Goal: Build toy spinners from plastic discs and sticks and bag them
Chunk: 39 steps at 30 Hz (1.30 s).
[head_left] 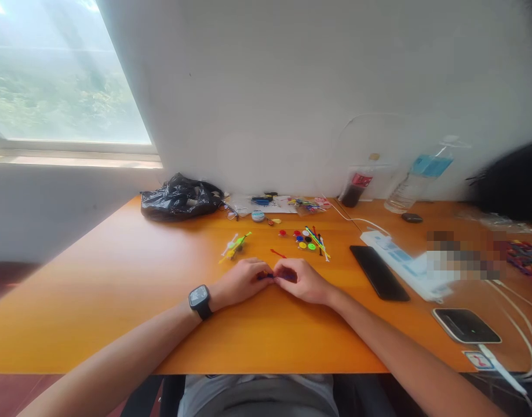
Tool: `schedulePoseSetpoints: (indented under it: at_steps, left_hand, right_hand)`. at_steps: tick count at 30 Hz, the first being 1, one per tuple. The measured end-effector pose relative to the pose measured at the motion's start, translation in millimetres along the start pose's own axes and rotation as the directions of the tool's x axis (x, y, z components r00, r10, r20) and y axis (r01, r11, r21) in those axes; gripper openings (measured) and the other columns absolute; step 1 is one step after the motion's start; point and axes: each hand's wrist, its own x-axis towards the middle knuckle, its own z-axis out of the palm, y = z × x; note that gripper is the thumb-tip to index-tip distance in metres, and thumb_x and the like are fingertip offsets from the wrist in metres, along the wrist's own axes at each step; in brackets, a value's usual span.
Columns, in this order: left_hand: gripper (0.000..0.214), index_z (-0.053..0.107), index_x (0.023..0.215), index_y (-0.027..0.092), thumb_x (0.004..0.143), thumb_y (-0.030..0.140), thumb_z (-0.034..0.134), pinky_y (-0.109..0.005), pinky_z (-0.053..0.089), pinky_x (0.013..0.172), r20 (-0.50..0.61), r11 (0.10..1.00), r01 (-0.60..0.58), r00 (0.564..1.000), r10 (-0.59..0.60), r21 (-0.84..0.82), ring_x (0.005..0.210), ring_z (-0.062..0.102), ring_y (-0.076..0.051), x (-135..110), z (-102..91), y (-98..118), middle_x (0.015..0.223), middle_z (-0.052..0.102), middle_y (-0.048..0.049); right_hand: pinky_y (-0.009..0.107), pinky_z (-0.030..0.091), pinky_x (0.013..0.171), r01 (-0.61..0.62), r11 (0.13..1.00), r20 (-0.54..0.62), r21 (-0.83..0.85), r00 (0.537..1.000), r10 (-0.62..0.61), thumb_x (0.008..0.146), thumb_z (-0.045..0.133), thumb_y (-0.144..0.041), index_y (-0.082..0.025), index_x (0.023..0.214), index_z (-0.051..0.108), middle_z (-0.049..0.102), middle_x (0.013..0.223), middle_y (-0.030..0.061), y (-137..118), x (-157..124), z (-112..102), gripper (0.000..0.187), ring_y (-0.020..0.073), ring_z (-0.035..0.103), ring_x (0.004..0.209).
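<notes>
My left hand (pixel 242 281) and my right hand (pixel 301 279) rest on the orange table (pixel 118 301), fingertips meeting. Both are closed in a pinch on a small dark blue piece (pixel 269 276) held between them. A black watch (pixel 200 300) sits on my left wrist. Just beyond my hands lies a thin red stick (pixel 277 253). Further back is a pile of coloured discs and sticks (pixel 310 240). To the left of it lies a small yellow, green and white assembly (pixel 234 247).
A black plastic bag (pixel 181 197) lies at the back left by the wall. Two bottles (pixel 418 176) stand at the back right. A black phone (pixel 379 272), a white power strip (pixel 405 263) with cables and another dark device (pixel 466 325) lie to the right.
</notes>
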Motion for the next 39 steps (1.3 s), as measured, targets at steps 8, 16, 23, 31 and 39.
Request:
schedulePoseSetpoints:
  at_steps: [8,16,23,31,39]
  left_hand:
    - [0.016,0.071,0.095,0.02,0.101,0.032,0.063,-0.025,0.047,0.072,-0.03,1.0,-0.003,1.0,0.004,0.02,0.076,0.064,-0.015,0.6,0.9,-0.3,0.084,0.072,-0.0029]
    - [0.015,0.074,0.098,0.02,0.101,0.031,0.064,-0.024,0.049,0.074,-0.044,1.0,-0.017,0.999,0.017,0.013,0.077,0.065,-0.015,0.4,0.1,1.4,0.085,0.073,-0.0035]
    - [0.016,0.073,0.095,0.02,0.101,0.031,0.063,-0.024,0.047,0.072,-0.062,0.999,-0.001,0.998,0.003,0.044,0.075,0.064,-0.015,-0.5,1.3,2.3,0.082,0.072,-0.0023]
    - [0.018,0.074,0.1,0.021,0.103,0.031,0.059,-0.025,0.047,0.072,-0.038,0.998,-0.006,0.999,0.008,0.054,0.075,0.064,-0.015,0.7,-1.8,4.4,0.083,0.072,-0.0022]
    - [0.019,0.075,0.094,0.02,0.102,0.028,0.059,-0.025,0.046,0.07,-0.049,0.998,0.0,0.999,0.003,0.06,0.071,0.064,-0.014,3.3,-1.0,2.9,0.08,0.073,-0.0022]
  right_hand:
    - [0.026,0.051,0.074,0.014,1.0,-0.028,0.025,1.0,-0.014,0.087,0.065,-0.017,-0.018,0.094,0.07,0.072,0.09,0.0034,0.0,1.1,0.0,0.009,0.0168,0.065,0.08]
    - [0.025,0.047,0.068,0.019,0.999,-0.03,-0.041,0.999,-0.02,0.088,0.065,-0.018,-0.018,0.091,0.07,0.069,0.083,0.0018,1.2,1.1,-1.7,0.006,0.015,0.061,0.073]
    - [0.026,0.05,0.072,0.014,1.0,-0.051,-0.016,0.999,-0.015,0.091,0.066,-0.021,-0.018,0.091,0.074,0.074,0.086,0.0029,1.0,1.5,-0.9,0.009,0.0165,0.066,0.077]
    - [0.029,0.053,0.076,0.003,1.0,-0.057,0.003,0.998,-0.002,0.095,0.065,-0.027,-0.019,0.096,0.076,0.077,0.093,0.0054,-0.2,1.8,-2.9,0.014,0.0199,0.069,0.083]
    - [0.033,0.055,0.085,-0.041,0.982,-0.043,0.184,0.998,0.049,0.1,0.06,-0.034,-0.02,0.106,0.071,0.076,0.101,0.0064,4.2,2.6,1.6,0.02,0.0205,0.07,0.091]
